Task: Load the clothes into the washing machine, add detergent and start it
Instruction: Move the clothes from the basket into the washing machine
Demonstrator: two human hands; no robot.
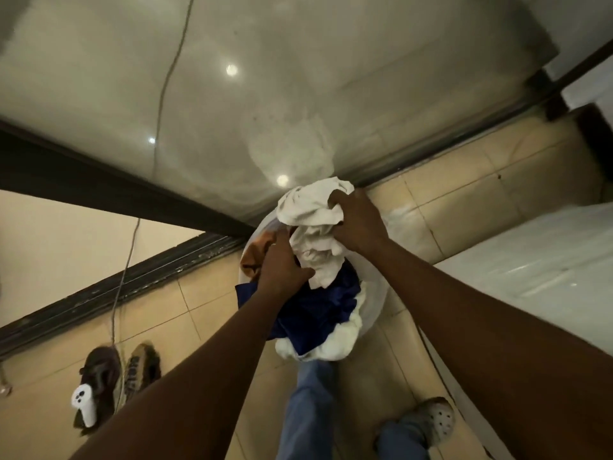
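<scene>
A white basin (376,293) stands on the tiled floor below me, heaped with clothes. A crumpled white garment (315,214) lies on top, over a dark blue garment (318,307), an orange-brown one (253,257) and more white cloth (331,346). My right hand (360,220) grips the far side of the white garment. My left hand (282,263) holds the same garment at its near left side. The white washing machine (530,277) shows as a flat top at the right edge.
A dark sliding-door track (109,287) and a glossy glass panel (265,94) run behind the basin. A pair of shoes (119,376) with a white sock lies at the lower left beside a thin cable (124,280). My legs and a grey clog (434,416) are below.
</scene>
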